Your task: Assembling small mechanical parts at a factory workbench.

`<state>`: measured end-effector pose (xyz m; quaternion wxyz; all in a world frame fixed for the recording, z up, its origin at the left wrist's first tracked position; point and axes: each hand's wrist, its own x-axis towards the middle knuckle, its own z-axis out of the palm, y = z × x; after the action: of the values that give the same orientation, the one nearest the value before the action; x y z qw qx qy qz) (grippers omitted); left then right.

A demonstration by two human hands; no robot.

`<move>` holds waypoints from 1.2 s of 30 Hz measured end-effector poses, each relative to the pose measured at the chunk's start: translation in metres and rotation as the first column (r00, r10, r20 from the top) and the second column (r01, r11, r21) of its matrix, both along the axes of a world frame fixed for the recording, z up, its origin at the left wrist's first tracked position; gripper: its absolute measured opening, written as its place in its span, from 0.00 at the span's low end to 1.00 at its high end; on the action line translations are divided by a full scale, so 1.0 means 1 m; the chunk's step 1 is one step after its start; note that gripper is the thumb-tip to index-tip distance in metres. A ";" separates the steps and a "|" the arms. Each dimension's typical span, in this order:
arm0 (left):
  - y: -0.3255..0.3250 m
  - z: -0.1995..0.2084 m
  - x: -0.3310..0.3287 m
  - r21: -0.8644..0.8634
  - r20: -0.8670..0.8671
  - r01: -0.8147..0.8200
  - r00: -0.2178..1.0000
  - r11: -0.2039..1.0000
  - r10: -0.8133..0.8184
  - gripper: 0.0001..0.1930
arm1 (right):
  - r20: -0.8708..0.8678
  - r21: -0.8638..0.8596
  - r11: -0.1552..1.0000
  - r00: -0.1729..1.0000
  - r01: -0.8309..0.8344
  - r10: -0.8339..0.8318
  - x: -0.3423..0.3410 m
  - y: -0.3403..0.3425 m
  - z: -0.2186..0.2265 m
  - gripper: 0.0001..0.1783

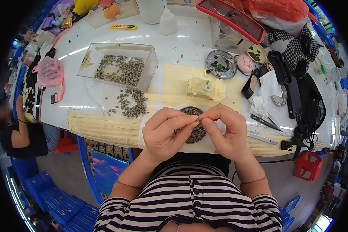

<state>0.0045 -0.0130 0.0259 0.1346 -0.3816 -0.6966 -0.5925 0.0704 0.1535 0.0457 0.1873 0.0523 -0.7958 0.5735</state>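
Observation:
Over a round dish (191, 142) full of small metallic parts, my two hands meet at the fingertips. My left hand (164, 133) is closed in a pinch, and so is my right hand (229, 131). Something tiny sits between the fingertips; it looks like one of the small metal parts, but its kind is too small to tell. Beyond the hands stands a tape-wrapped block (197, 89) with a short pale peg on top. A loose heap of small metal parts (133, 103) lies to the left of the dish.
A clear plastic box (149, 69) holds more parts at the left. A round tray (221, 63) of dark pieces, tweezers (265, 122) and black straps lie right. A phone in a red case (232, 19) and a white squeeze bottle (168, 22) stand far back. Another person (21, 131) sits left.

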 end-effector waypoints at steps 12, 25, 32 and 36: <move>-0.001 0.000 0.002 -0.016 0.026 -0.031 0.999 0.999 0.031 0.11 | -0.162 0.168 0.980 0.983 0.108 -0.081 0.000 -0.001 0.001 0.10; 0.001 0.001 0.001 -0.001 -0.022 -0.021 1.000 1.000 0.020 0.12 | 0.109 -0.181 0.983 0.993 -0.030 0.050 0.001 0.002 -0.003 0.06; 0.001 -0.001 0.001 -0.027 -0.008 -0.059 0.998 0.998 0.059 0.12 | -0.087 0.006 0.998 0.995 0.057 -0.056 0.000 0.002 0.002 0.06; 0.001 -0.001 -0.001 -0.033 -0.011 -0.068 0.998 0.997 0.068 0.12 | -0.118 0.087 0.993 0.991 0.077 -0.066 0.000 -0.001 0.001 0.08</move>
<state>0.0036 -0.0120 0.0245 0.1518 -0.3627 -0.7181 -0.5742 0.0708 0.1529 0.0471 0.2509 0.0652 -0.8104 0.5254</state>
